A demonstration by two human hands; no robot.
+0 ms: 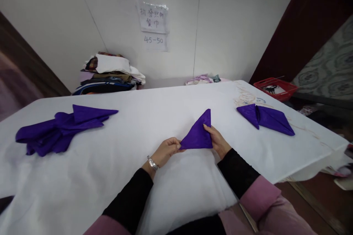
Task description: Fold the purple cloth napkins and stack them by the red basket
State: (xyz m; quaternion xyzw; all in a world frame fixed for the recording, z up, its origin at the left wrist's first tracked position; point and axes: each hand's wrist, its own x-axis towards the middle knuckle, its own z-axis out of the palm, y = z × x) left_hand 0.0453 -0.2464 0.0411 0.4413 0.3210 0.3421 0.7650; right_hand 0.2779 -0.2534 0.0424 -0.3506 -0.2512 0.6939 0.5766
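Note:
A purple cloth napkin (pixel 198 134), folded into a triangle, is held up between my two hands above the white-covered table. My left hand (pixel 168 149) pinches its left corner between thumb and fingers. On the other side, my right hand (pixel 216 140) grips the right edge, thumb on the near face and fingers behind it, mostly hidden. To the right lie folded purple napkins (pixel 271 117) with pointed ends. A loose, crumpled heap of purple napkins (pixel 63 126) rests at the left.
The white tablecloth (pixel 154 114) has embroidery near its right side. Stacked folded clothes (pixel 110 71) stand behind the table's back edge, beneath a handwritten paper sign (pixel 153 25) on the wall. A red basket (pixel 275 88) sits beyond the right edge.

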